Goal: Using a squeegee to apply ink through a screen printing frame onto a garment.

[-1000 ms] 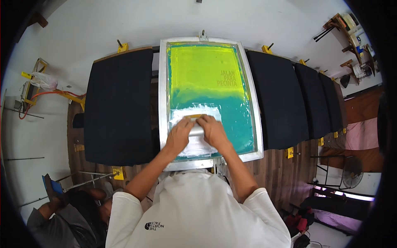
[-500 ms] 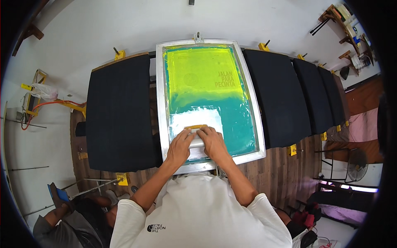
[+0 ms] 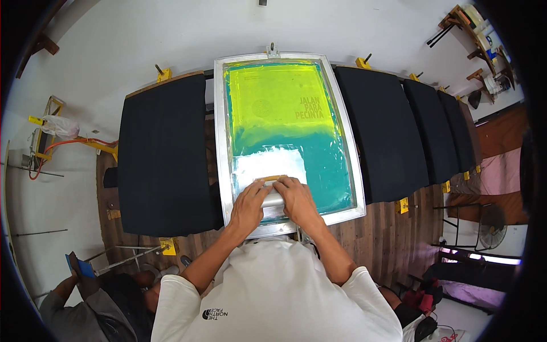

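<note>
Centrally, in the head view, squeegee (image 3: 274, 199): lay at lower centre of the picture, on the lower part of the mesh (image 3: 322, 162), its tan strip (image 3: 272, 178) toward the top; its exact tilt was hard to judge.
Left hand (image 3: 248, 205): gripped the squeegee's left part, fingers close together and bent over its top; whether the thumb pinched from below could not be told.
Right hand (image 3: 298, 200): held the right part likewise, fingers together and curled over; the hands nearly met, presumably so that both pressed evenly.
White ink (image 3: 268, 161): spread just above the squeegee at lower centre, over the teal area, probably placed apart from the lettering (image 3: 310, 107) at upper centre.
Metal frame (image 3: 223, 131): ran around the mesh, seemingly to keep it taut; a bracket (image 3: 273, 52) stood at its top edge, perhaps for lining it up.
Black-covered boards (image 3: 162, 154): stood left and right of the frame in a row, apparently spaced so each had its own station; yellow blocks (image 3: 164, 74) sat at their ends, likely as fixings.
Co-worker (image 3: 117, 302): was at lower left, beside a flat blue thing (image 3: 86, 268).
</note>
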A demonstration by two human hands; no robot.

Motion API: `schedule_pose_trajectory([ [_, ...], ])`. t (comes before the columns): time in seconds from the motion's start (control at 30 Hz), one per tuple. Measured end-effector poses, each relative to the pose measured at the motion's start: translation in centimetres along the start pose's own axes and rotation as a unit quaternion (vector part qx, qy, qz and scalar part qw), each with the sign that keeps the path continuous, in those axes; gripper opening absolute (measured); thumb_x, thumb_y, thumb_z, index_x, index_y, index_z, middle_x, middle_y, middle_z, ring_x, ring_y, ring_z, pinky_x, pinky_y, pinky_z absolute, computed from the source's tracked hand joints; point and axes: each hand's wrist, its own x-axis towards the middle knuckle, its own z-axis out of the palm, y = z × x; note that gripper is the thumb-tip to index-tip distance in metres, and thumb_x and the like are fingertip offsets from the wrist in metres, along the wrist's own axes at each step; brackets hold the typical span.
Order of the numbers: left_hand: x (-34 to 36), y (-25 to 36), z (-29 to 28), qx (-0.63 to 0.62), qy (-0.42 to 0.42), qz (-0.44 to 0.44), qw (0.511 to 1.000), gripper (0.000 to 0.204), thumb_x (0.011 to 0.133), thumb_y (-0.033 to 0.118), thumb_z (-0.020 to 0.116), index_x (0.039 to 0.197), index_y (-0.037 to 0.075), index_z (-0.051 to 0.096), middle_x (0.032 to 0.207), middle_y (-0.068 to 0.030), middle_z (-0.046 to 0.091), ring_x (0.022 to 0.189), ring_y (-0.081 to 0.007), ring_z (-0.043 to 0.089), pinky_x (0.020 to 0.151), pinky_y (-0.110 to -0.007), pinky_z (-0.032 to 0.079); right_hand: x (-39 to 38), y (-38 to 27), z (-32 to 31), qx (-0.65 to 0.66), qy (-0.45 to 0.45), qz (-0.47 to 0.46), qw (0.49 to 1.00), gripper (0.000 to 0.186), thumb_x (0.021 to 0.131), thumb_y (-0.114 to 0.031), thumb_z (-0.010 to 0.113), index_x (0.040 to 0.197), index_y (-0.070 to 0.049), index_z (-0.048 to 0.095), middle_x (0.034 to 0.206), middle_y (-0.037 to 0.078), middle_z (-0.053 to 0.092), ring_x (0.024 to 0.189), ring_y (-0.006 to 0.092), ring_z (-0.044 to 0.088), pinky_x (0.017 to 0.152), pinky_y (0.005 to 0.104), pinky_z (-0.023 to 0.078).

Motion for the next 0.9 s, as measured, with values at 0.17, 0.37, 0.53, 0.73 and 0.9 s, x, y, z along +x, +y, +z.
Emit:
schedule_pose_trajectory([
  [0.17, -0.7, 0.4, 0.7, 0.016, 0.039, 0.011, 0.999, 0.058, 0.074, -0.017, 0.057, 0.128, 0.003, 0.06, 0.137, -0.0217, 0.054, 0.132, -0.0383, 0.05, 0.108, -0.046, 0.042, -1.0, 0.4, 2.3, -0.033, 0.086, -0.02, 0.996, 0.058, 0.068, 0.011, 0.061, 0.124, -0.003, 0.06, 0.13, 0.014, 0.059, 0.122, 0.0348, 0.053, 0.095, 0.0466, 0.046],
  [0.37, -1.9, 0.8, 0.6, 0.001, -0.005, -0.007, 1.0, 0.061, 0.074, -0.016, 0.058, 0.131, 0.004, 0.058, 0.14, -0.0207, 0.052, 0.133, -0.0378, 0.049, 0.109, -0.046, 0.04, -1.7, -0.1, 1.2, 0.007, -0.004, 0.001, 1.0, 0.057, 0.07, 0.01, 0.061, 0.125, -0.004, 0.06, 0.131, 0.013, 0.058, 0.125, 0.0337, 0.052, 0.098, 0.0461, 0.045],
  [0.53, -2.3, 1.2, 0.7, 0.019, 0.017, -0.007, 1.0, 0.06, 0.074, -0.016, 0.057, 0.131, 0.003, 0.058, 0.14, -0.0211, 0.052, 0.135, -0.038, 0.046, 0.111, -0.047, 0.039, -2.3, 0.0, 2.4, -0.036, 0.077, -0.029, 0.996, 0.055, 0.071, 0.007, 0.061, 0.126, -0.004, 0.06, 0.131, 0.014, 0.058, 0.124, 0.0342, 0.052, 0.097, 0.0464, 0.045],
  [0.73, -2.9, 1.1, 0.7, -0.008, -0.016, -0.009, 1.0, 0.072, 0.065, -0.019, 0.062, 0.133, 0.003, 0.057, 0.143, -0.0202, 0.049, 0.134, -0.038, 0.047, 0.112, -0.046, 0.039, -2.5, -0.6, 0.7, 0.005, -0.029, 0.006, 1.0, 0.058, 0.07, 0.008, 0.063, 0.126, -0.003, 0.059, 0.132, 0.014, 0.057, 0.126, 0.0332, 0.051, 0.098, 0.0454, 0.044],
  [0.9, -3.3, 1.5, 0.9, -0.006, 0.0, -0.009, 1.0, 0.062, 0.072, -0.017, 0.055, 0.13, 0.002, 0.058, 0.14, -0.0218, 0.051, 0.135, -0.0391, 0.045, 0.112, -0.047, 0.037, -3.5, -0.3, 2.4, -0.038, 0.051, -0.028, 0.998, 0.06, 0.067, 0.007, 0.066, 0.126, -0.003, 0.059, 0.131, 0.014, 0.057, 0.125, 0.034, 0.052, 0.097, 0.0453, 0.045],
])
